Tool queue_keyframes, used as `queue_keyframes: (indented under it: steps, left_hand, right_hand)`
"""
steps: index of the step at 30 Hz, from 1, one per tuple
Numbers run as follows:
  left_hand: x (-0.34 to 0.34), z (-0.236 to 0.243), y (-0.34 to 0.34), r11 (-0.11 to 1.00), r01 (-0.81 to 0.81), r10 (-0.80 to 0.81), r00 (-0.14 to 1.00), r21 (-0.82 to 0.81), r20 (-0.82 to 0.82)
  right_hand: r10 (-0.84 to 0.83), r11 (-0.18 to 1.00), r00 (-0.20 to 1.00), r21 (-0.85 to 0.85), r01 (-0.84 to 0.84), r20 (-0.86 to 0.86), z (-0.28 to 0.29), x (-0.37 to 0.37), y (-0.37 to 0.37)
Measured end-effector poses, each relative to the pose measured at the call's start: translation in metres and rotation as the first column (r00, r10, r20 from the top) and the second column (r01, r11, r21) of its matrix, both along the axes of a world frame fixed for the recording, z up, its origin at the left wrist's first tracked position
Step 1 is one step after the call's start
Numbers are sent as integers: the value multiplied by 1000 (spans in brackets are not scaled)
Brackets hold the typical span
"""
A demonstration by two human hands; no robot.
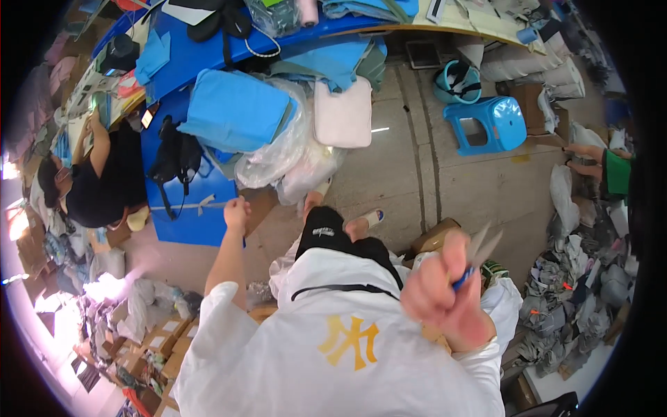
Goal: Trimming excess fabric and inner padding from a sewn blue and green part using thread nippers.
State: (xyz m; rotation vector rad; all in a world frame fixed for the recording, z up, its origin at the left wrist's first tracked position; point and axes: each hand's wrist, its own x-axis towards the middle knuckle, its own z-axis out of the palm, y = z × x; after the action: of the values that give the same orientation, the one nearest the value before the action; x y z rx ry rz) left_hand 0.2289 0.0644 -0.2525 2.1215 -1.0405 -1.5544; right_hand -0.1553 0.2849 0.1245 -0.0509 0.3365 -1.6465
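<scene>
My left hand is at the near right corner of the blue table, its fingers closed on the end of a thin pale strip. The strip runs leftward across the tabletop, with a small knot or fold midway. In my right hand, raised to the right of my body, is a pair of scissors with a blue handle. Their blades are spread and point up and away; the fingers hide most of the handle. Just beyond the strip lies a bundle of black straps and cloth.
A blue fabric stack, clear plastic bags and a pale pink pad stand ahead. A blue stool and teal bucket are right. One co-worker sits left; another person is far right. Boxes lie behind left.
</scene>
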Motion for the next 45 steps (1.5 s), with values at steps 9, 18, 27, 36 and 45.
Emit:
queue_keyframes:
  steps: [9,18,27,36,45]
  left_hand:
    - [-58,-73,-185,935,-347,351,935,71,-54]
    - [-40,-56,-205,813,227,-15,928,-536,371]
    - [-47,93,-262,529,223,-56,972,-819,229]
    - [-158,251,-188,257,223,-416,904,-940,101]
    - [-293,280,21,-63,474,-952,235,-878,195]
  right_hand:
    - [311,941,950,-150,-304,30,17,85,-93]
    - [313,948,950,-51,-313,-21,25,112,-121]
    - [77,973,962,-190,-130,-262,44,130,-94]
    - [-216,961,854,-259,100,-474,68,171,13]
    - [-721,652,435,-317,689,-540,32,262,170]
